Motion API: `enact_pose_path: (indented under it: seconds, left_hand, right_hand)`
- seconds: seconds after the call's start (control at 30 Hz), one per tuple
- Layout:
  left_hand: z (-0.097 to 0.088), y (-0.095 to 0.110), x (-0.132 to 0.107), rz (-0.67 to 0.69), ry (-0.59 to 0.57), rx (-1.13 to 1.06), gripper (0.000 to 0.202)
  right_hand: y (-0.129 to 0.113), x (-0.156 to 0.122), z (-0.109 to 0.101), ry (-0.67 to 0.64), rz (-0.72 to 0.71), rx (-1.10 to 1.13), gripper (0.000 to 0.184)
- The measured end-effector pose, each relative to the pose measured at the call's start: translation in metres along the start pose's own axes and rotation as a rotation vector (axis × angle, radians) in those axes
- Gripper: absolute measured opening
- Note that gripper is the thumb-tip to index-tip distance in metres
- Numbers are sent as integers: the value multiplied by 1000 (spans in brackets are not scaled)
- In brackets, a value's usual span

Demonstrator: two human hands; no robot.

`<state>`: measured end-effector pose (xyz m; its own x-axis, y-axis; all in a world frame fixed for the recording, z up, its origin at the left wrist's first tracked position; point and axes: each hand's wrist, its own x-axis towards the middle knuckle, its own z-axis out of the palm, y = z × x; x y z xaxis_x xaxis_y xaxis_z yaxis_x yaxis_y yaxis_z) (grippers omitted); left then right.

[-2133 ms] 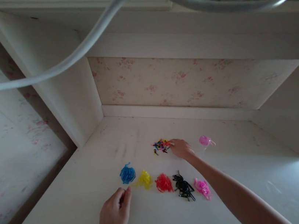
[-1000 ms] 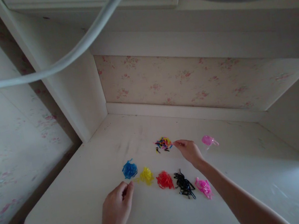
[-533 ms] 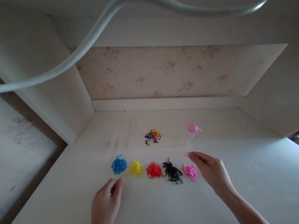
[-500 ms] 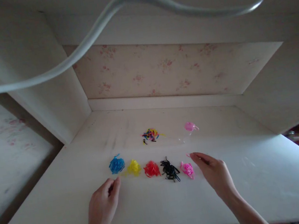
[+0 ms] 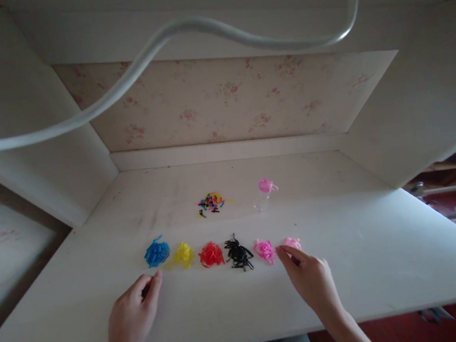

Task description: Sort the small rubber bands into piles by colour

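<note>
Small elastic bands lie in a row of piles on the white desk point(image 5: 377, 263): blue point(image 5: 157, 253), yellow point(image 5: 183, 254), red point(image 5: 211, 255), black point(image 5: 238, 253) and pink point(image 5: 264, 249). A smaller pale pink clump point(image 5: 292, 243) lies just right of the pink pile. My right hand point(image 5: 309, 279) rests behind it, fingers bent together, tips at that clump. My left hand point(image 5: 132, 319) lies on the desk below the blue pile, thumb and forefinger pinched together. What either pinch holds is hidden. A mixed-colour pile point(image 5: 211, 201) sits further back.
A small clear container with a pink lid point(image 5: 264, 186) lies right of the mixed pile. Cabinet walls close in the desk on the left, right and back. A grey cable point(image 5: 174, 28) hangs across the top of the view. A dark red floor shows at right.
My right hand drew back from the mixed pile to the pink end of the row. A pale pink clump now shows beside the pink pile. The left hand stayed put; the view tilted down.
</note>
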<state>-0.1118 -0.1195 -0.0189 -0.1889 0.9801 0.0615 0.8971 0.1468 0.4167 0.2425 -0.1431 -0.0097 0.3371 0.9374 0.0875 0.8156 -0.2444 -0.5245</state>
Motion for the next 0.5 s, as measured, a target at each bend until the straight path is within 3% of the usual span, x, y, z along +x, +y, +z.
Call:
enact_pose_path:
  seconds: [0.2, 0.4, 0.5]
  left_hand:
    - [0, 2, 0, -9, -5, 6, 41]
    - [1, 0, 0, -9, -11, 25, 42]
    - [1, 1, 0, 4, 0, 39, 41]
  right_hand:
    - [-13, 9, 3, 20, -83, -163, 41]
    - [17, -6, -11, 120, -39, -24, 51]
    - [36, -14, -16, 128, 49, 83, 54]
